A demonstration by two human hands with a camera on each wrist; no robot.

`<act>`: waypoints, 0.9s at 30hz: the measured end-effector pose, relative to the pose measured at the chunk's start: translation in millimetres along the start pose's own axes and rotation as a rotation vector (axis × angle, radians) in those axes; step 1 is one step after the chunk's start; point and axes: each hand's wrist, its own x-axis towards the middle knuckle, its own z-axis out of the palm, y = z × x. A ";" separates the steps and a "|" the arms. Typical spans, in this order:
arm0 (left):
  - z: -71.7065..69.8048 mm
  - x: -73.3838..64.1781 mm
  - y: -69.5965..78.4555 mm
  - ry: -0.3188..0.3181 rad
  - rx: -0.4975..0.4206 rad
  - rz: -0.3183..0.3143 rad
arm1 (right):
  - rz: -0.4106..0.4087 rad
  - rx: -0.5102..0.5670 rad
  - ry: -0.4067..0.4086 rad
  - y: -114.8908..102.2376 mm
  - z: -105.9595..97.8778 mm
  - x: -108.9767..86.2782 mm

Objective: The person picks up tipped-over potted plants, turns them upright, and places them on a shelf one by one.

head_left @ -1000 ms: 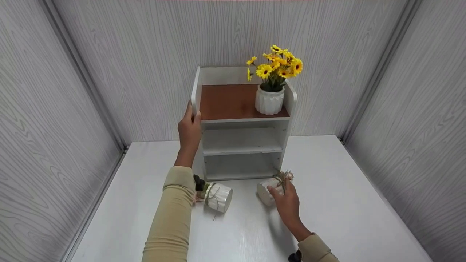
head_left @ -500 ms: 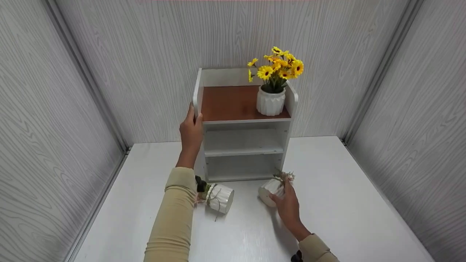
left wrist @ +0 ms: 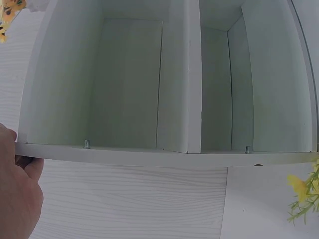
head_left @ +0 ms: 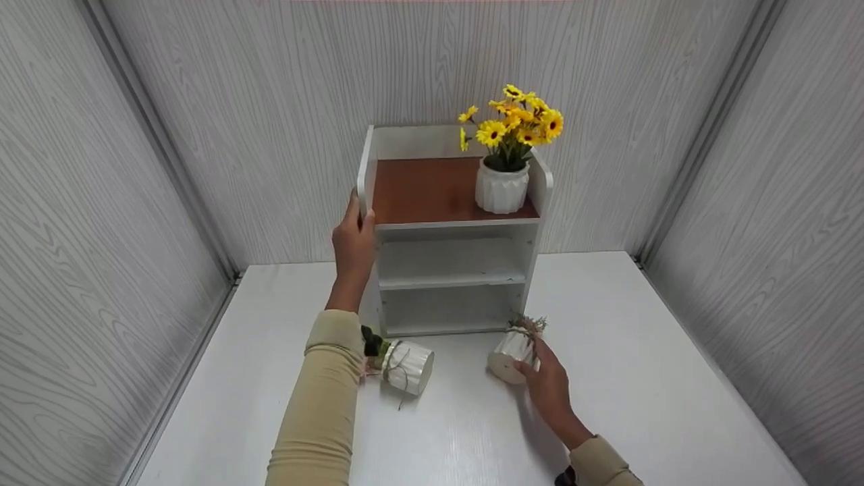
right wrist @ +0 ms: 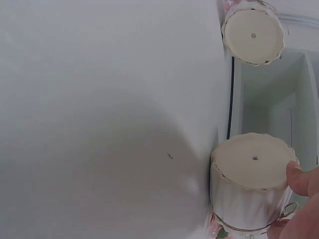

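Right hand [head_left: 552, 388] has thumb and fingers pinched round the right pot [head_left: 511, 354], which is tipped over just near of the shelf [head_left: 422, 192], base facing near. Can't tell if it's touching the table [head_left: 459, 435]. Left hand [head_left: 354, 246] grips the shelf's left side, probably steadying it. Left pot [head_left: 408, 368] lies sideways, base right. Daisy pot [head_left: 501, 189] stands upright up top, right side, likely stable.

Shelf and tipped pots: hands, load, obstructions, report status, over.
Left hand grips shelf at side. Right hand grips tipped pot. Nothing visible between pot and shelf. Second tipped pot lies in front of shelf.
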 end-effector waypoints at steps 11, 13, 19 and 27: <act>-0.7 -0.7 0.2 0.001 0.006 0.003 | 0.060 -0.063 0.023 9.4 -17.0 -7.7; -0.8 -0.6 0.5 0.002 0.005 -0.001 | 0.073 -0.084 0.021 10.0 -18.2 -9.1; -0.9 -0.6 0.7 0.004 -0.008 -0.013 | 0.124 -0.090 0.004 6.5 -15.3 -12.8; 0.6 -1.0 0.0 0.006 -0.013 0.000 | 0.160 -0.082 0.107 -0.6 -3.9 -12.9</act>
